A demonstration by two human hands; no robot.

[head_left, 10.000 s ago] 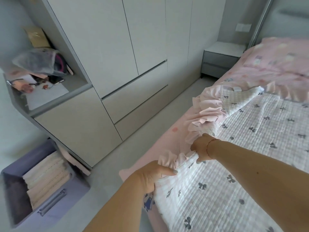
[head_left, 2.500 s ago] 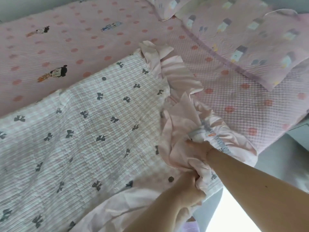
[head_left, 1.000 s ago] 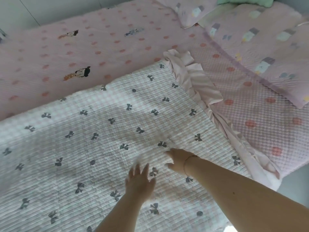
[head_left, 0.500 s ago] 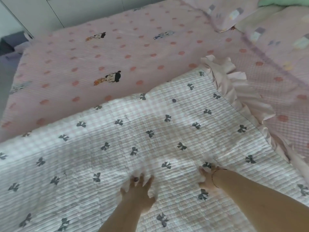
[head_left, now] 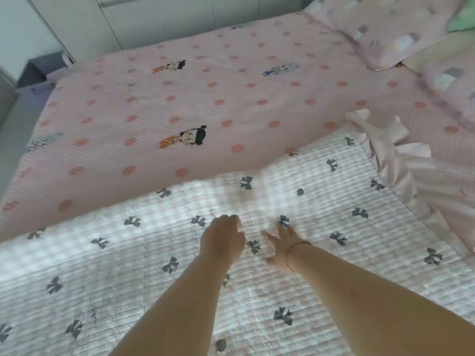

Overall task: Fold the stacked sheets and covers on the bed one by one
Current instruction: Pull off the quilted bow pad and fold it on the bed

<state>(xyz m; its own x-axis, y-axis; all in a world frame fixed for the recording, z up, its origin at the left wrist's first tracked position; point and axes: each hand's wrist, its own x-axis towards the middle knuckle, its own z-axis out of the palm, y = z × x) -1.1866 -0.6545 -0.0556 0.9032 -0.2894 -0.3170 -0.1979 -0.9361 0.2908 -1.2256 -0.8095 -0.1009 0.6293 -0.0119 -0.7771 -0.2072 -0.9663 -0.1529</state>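
Quilted white cover [head_left: 321, 201] with grey bows and one pink ruffled edge [head_left: 393, 160] lies spread flat across the near part of the bed, over one pink dotted sheet [head_left: 180, 98]. Two hands press on it side by side: left hand [head_left: 222, 241] palm down with fingers together, right hand [head_left: 282, 246] splayed wide. Neither grips anything. Two pillows [head_left: 380, 27] sit top right.

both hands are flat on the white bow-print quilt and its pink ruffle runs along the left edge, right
Not quite: the head view shows the pink ruffle along the right edge of the white bow-print quilt. The left hand and right hand do rest on it.
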